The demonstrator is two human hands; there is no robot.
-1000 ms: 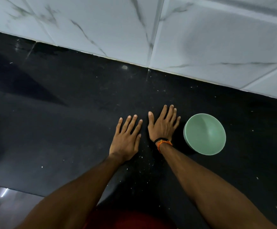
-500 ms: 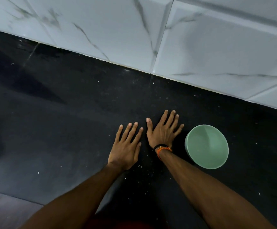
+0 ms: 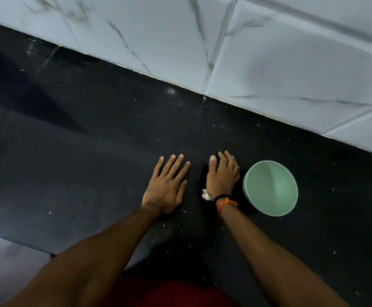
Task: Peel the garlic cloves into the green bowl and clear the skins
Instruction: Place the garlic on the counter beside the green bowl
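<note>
Counter point(image 3: 92, 151): black, speckled, under white marble wall tiles point(image 3: 269, 63).
Green bowl point(image 3: 270, 188): upright, mouth facing you.
Your hands: left hand point(image 3: 166, 187) flat; right hand point(image 3: 222, 176) curled over garlic point(image 3: 205, 194).

hands point(image 3: 194, 185) on counter point(image 3: 92, 151) | bowl point(image 3: 270, 188) right of them

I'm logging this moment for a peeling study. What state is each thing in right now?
green bowl: upright on the black counter, nothing visible inside.
garlic: white piece peeking out under the right hand's heel.
right hand: palm down over the garlic, fingers bent.
left hand: flat on the counter, fingers spread, holding nothing.
</note>
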